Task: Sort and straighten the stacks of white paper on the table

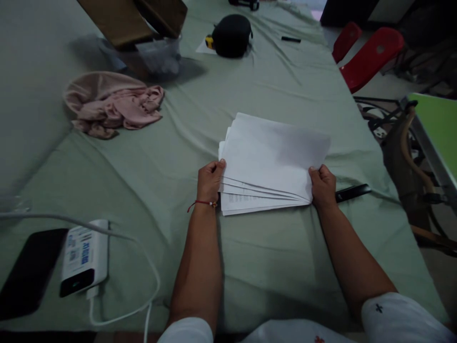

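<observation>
Between my two hands is a stack of white paper sheets (274,152), its layers fanned out along the left and near edges. My left hand (210,181) pinches the left edge, thumb on top; a red string bracelet circles that wrist. On the opposite side, my right hand (322,185) grips the right edge, also with the thumb uppermost. The top sheet looks blank, while a lower one shows faint print. A black elongated object (353,192) lies just right of my right hand, partly covered by it.
A green cloth (278,267) covers the table. At left lie a crumpled pink cloth (117,102), a white power bank (85,257) with a cable, and a black phone (32,271). Farther back are a cardboard box (121,21) and black case (232,35). Red chairs (373,57) stand right.
</observation>
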Motion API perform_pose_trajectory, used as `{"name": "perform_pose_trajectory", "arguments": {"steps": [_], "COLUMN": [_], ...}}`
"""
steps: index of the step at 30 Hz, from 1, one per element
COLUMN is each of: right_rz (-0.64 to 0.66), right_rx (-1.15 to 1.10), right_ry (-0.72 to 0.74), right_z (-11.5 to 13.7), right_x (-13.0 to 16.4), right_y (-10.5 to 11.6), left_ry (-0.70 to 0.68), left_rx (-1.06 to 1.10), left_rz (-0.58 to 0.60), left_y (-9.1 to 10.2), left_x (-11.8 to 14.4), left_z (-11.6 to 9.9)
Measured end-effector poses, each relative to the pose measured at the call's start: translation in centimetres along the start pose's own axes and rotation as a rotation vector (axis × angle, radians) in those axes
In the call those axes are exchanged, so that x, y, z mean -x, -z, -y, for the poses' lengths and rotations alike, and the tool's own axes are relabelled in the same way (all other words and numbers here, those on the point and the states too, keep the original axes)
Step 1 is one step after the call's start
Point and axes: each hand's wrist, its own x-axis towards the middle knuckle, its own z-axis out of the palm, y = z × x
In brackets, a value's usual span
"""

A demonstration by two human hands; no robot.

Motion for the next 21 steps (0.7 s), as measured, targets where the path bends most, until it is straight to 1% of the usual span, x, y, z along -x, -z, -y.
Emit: {"name": "perform_pose_trajectory", "arguments": {"steps": [7,21], "right_rz": [0.02,-0.002], "right_rx": [0.046,0.047], "right_ry": [-0.001,-0.006], "right_z": [-0.04,0.88], "right_x": [0.03,0.21], "right_y": [0.15,-0.31], "left_ry": [-0.006,-0.027], "left_rx": [0.004,-0.019], "left_rz": [-0.008,0.002], "left_y": [-0.07,-0.17], "left_x": [0.19,0.16], "left_z": [-0.34,-0.24]}}
